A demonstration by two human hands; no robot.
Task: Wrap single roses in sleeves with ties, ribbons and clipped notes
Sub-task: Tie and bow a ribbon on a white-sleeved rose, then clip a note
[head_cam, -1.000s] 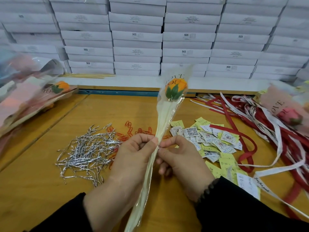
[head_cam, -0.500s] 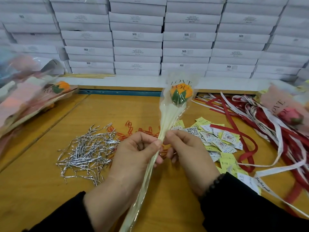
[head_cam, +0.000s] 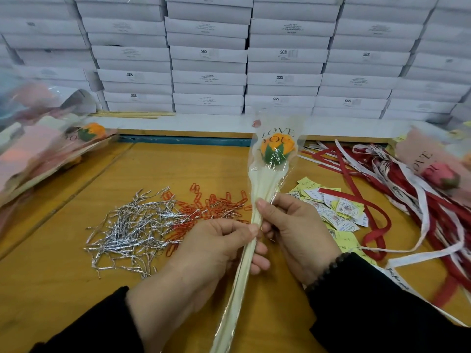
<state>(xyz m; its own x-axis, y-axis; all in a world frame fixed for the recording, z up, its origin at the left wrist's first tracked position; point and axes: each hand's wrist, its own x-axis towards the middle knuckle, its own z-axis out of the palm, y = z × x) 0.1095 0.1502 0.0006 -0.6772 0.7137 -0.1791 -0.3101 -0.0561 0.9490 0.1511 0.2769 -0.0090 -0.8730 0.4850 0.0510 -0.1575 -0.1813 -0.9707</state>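
boxes (head_cam: 209,77) stacked behind cluttered wooden table (head_cam: 51,289).

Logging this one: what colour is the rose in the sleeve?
Orange, with green sepals: the rose shows clearly in the head view.

We see two bare hands, the left hand (head_cam: 204,253) and the right hand (head_cam: 298,233), with no gloves and no rings that we can make out. Both arms wear long black sleeves (head_cam: 377,314) that reach down to the wrists. On the right wrist we see a bracelet of small dark round beads (head_cam: 328,271).
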